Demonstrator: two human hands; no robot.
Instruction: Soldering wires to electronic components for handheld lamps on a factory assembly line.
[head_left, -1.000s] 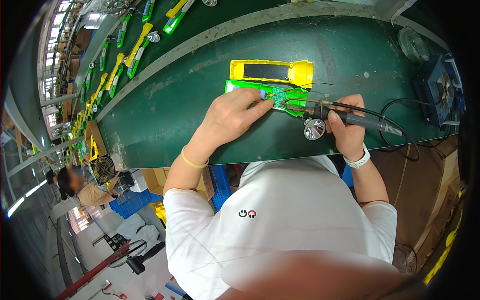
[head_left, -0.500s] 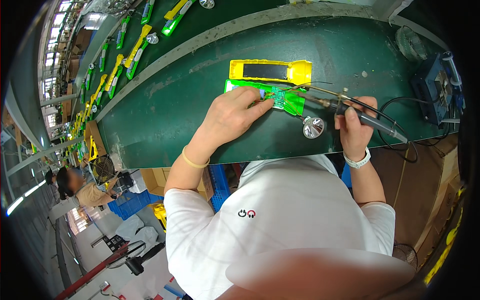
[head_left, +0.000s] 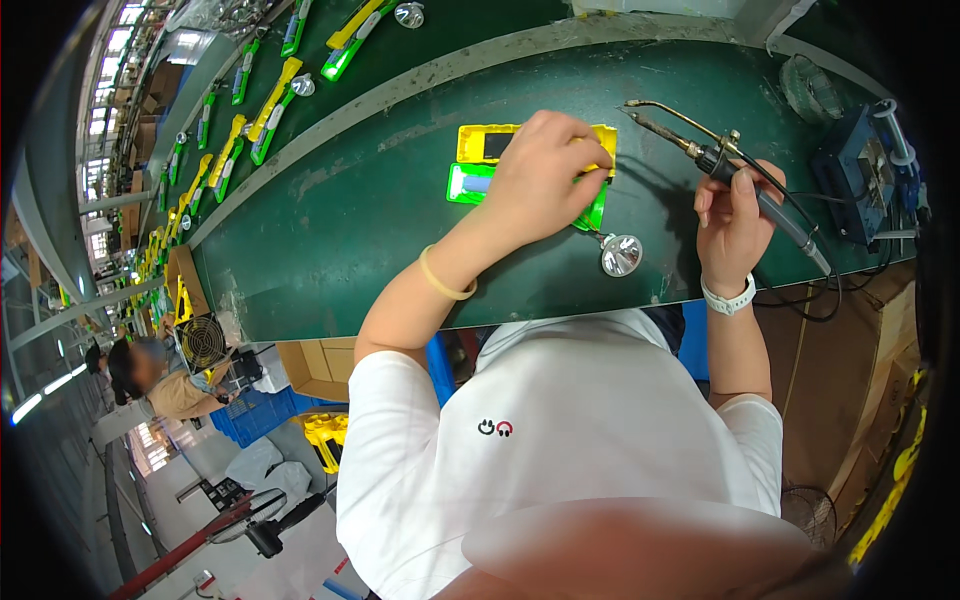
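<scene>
My right hand [head_left: 735,215] is wrapped round the handle of a soldering iron [head_left: 785,215], its tip raised off the bench and pointing up and left. A thin metal tube with a bent end runs alongside the iron. My left hand [head_left: 545,180] is over the right part of two flashlight casing halves, one yellow [head_left: 473,132] and one green [head_left: 459,190]. Its fingers are pinched together; what they hold, if anything, is hidden. The circuit board seen earlier in the green half is covered by this hand. A round silver reflector [head_left: 621,256] lies beside the green half.
A blue soldering station [head_left: 845,185] with cables stands at the right of the green bench [head_left: 330,240]. Past a grey rail [head_left: 400,72], several yellow and green casings with reflectors lie in a row. Another person [head_left: 180,388] is at the far left.
My right hand has drawn the soldering iron up and right, away from the green half. My left hand has moved right and up, from the green half's middle to over both halves' right part.
</scene>
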